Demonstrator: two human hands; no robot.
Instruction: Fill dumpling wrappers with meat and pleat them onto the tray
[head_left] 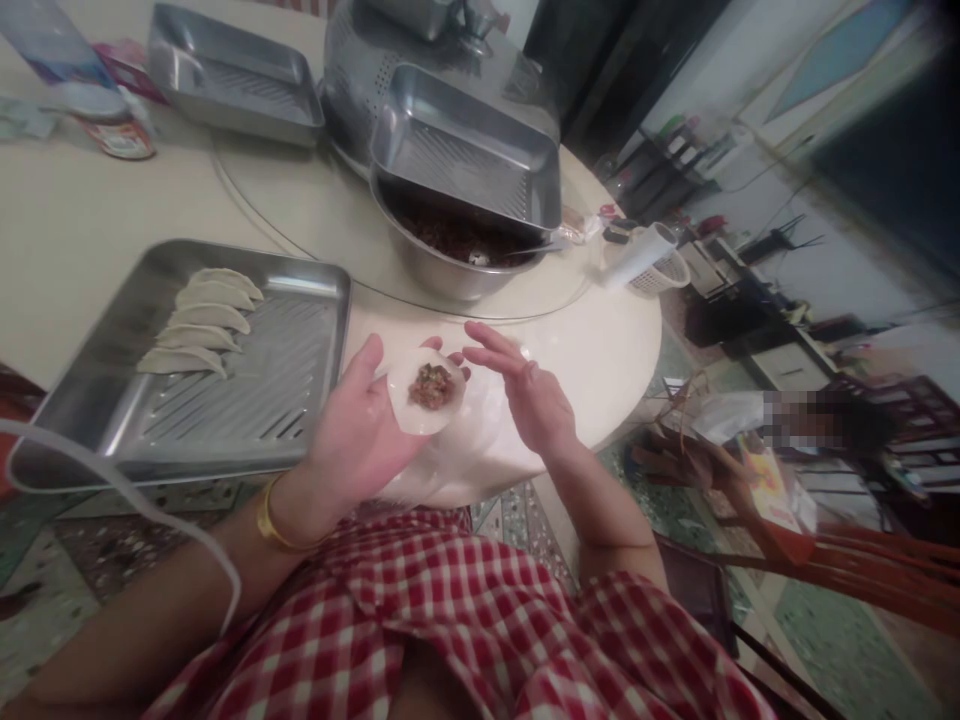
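Observation:
A round dumpling wrapper (403, 395) lies flat across the palm and fingers of my left hand (356, 425), its thumb raised at the near edge. A small mound of meat filling (433, 386) with green bits sits in the wrapper's middle. Just to the right, my right hand (538, 405) is raised, fingers stretched out and nothing in it. Left of my hands, several folded dumplings (199, 337) lie in a row in a metal tray (232, 415). Beyond my hands stands a metal bowl (450, 275) of dark filling (442, 237), a utensil handle resting over its rim.
A second metal tray (472, 175) rests partly over the bowl; another tray (240, 95) stands at the back left beside a jar (116, 130). A large colander (352, 80) is behind. At right are a white basket (664, 275) and, beyond the table, a person (731, 415).

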